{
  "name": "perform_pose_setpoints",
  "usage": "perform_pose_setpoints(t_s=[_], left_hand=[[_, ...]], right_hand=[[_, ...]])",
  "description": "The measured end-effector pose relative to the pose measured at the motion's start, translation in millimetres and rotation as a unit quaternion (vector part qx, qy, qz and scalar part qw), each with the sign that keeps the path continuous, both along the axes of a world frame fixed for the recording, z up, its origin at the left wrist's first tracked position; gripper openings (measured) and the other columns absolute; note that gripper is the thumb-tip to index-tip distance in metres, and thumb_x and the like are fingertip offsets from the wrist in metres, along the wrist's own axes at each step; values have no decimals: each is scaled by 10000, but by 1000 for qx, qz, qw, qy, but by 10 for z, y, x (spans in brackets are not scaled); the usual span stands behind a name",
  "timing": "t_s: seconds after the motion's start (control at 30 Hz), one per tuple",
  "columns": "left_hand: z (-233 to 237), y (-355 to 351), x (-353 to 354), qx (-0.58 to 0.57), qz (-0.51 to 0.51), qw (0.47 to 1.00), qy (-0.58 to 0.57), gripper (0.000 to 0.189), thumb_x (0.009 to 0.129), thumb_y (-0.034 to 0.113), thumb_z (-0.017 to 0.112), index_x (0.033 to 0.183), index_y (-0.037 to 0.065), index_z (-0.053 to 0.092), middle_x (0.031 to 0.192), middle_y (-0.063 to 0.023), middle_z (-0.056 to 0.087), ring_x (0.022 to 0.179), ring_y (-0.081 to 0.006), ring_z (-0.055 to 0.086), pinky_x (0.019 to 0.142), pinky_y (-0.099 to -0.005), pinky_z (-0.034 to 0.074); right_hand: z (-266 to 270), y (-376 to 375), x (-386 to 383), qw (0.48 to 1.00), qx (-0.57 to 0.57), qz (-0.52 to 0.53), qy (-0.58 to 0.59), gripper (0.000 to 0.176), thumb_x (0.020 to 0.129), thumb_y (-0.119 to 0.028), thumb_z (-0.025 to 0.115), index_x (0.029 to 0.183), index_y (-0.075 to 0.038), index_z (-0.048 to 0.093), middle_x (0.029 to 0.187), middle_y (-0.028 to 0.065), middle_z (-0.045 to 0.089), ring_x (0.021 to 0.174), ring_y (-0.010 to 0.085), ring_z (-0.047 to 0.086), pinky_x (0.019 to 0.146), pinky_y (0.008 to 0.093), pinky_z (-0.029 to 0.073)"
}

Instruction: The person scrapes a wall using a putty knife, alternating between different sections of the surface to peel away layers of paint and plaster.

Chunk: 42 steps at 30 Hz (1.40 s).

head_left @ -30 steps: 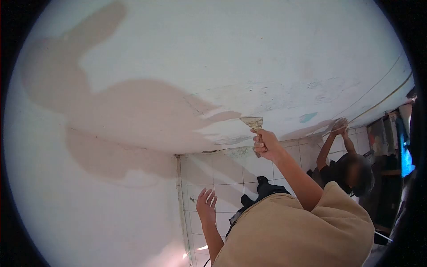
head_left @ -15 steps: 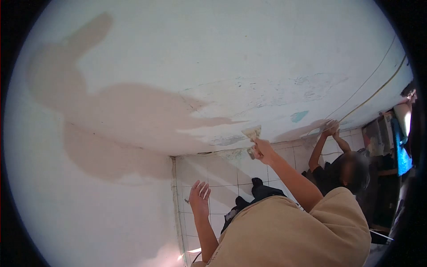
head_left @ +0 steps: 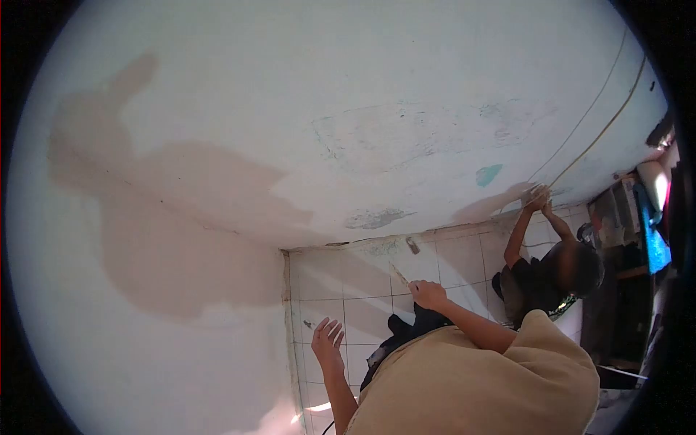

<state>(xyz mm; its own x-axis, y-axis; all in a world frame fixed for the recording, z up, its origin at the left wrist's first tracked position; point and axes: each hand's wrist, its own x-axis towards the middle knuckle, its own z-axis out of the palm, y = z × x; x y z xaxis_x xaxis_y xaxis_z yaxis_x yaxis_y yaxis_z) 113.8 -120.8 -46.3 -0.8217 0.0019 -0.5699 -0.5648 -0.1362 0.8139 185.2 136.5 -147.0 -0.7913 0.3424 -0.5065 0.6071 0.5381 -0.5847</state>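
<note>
My right hand [head_left: 429, 295] is closed around a scraper [head_left: 399, 276], its blade seen nearly edge-on over the tiled floor, away from the wall. My left hand [head_left: 328, 344] hangs over the floor at the lower left, fingers apart, holding nothing. The white wall [head_left: 406, 58] bears a grey scraped patch [head_left: 378, 218], a turquoise patch [head_left: 489, 175] and a wide area of cracked paint. A small block-like object [head_left: 413, 246] lies on the floor near the wall's foot. Another small object [head_left: 309, 324] lies beside my left hand.
At the right a co-worker [head_left: 540, 283] in dark clothes crouches, both hands against the wall's lower part. A yellowish cable [head_left: 602, 134] runs along the wall above those hands. Dark shelving [head_left: 631, 312] with a blue cloth [head_left: 656, 243] stands at the far right. Floor tiles [head_left: 366, 275] meet the wall.
My right hand and the scraper have moved down, away from the wall, and the blade has turned edge-on. The block-like object now shows separately on the floor. My left hand has moved slightly down.
</note>
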Motion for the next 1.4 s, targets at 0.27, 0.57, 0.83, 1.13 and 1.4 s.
perform_pose_setpoints(t_s=[0.27, 0.57, 0.83, 1.13, 1.4], left_hand=[[-214, -71, -285, 21, -60, 998, -10, 289, 856, 139, 487, 1116, 16, 520, 1010, -118, 598, 933, -209, 591, 802, -313, 482], [-242, 217, -575, -7, -142, 990, 2, 269, 878, 156, 483, 1099, 14, 541, 978, -103, 611, 912, -190, 600, 765, -284, 480], [-194, 542, -787, -16, -181, 982, 43, 262, 884, 153, 488, 1101, 20, 550, 969, -93, 618, 896, -178, 606, 752, -272, 478], [-88, 1171, -897, -43, -145, 986, 75, 260, 881, 163, 491, 1091, 24, 554, 997, -91, 601, 934, -183, 591, 806, -296, 462], [-45, 2899, -887, 38, -233, 964, 121, 376, 921, 185, 457, 1267, 39, 427, 1224, -109, 496, 1138, -209, 484, 917, -330, 417]], right_hand=[[89, 463, 509, 940, 159, -292, -71, 438, 850, -408, 453, 949, -21, 633, 897, 242, 627, 823, 392, 612, 747, 462, 478], [668, 777, 563, 921, 60, -355, 151, 363, 800, -311, 618, 1032, -35, 583, 791, 189, 604, 676, 371, 604, 642, 435, 480], [833, 1124, -313, 920, 136, -138, 340, 266, 867, -233, 527, 1037, -32, 558, 855, 206, 594, 798, 381, 579, 686, 445, 450], [1173, 1641, -1088, 935, 282, 54, 208, 204, 878, -179, 476, 1001, -26, 419, 853, 147, 569, 637, 331, 604, 560, 411, 514], [1150, 1966, -1097, 924, 286, 98, 232, 316, 871, -200, 499, 1138, -40, 446, 798, 125, 546, 553, 310, 599, 487, 403, 508]])
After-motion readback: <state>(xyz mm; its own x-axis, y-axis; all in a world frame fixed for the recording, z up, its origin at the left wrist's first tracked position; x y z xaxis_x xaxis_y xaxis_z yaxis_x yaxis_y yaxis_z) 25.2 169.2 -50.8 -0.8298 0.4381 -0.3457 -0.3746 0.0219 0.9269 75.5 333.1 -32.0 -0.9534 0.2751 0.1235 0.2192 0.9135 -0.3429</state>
